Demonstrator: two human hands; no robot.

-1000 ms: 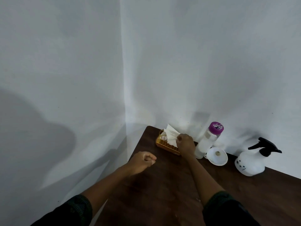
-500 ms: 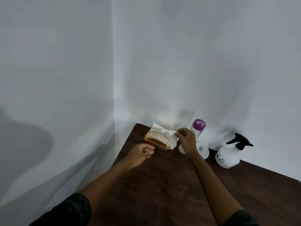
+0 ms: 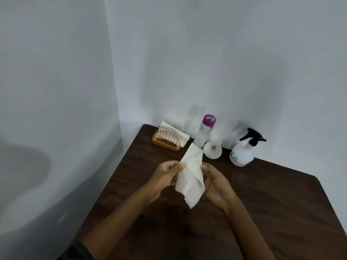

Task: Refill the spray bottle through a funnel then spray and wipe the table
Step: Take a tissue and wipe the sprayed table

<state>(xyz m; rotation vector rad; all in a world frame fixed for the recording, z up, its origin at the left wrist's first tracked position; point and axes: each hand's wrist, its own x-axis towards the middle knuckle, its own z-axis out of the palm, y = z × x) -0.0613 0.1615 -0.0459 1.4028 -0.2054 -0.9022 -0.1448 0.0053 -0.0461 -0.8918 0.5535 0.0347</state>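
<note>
A white tissue hangs between both hands above the dark wooden table. My left hand pinches its upper left edge and my right hand holds its right side. At the back stands a white spray bottle with a black trigger head, upright near the wall. A white funnel lies beside it on the table. A clear water bottle with a purple cap stands just left of the funnel.
A gold wire napkin holder with more white tissues sits in the table's far left corner. White walls close off the back and left sides. The table's left edge runs close to my left arm.
My right hand pulled one tissue out of the gold holder and brought it toward me. My left hand rose from the table and took hold of the tissue's left edge.
</note>
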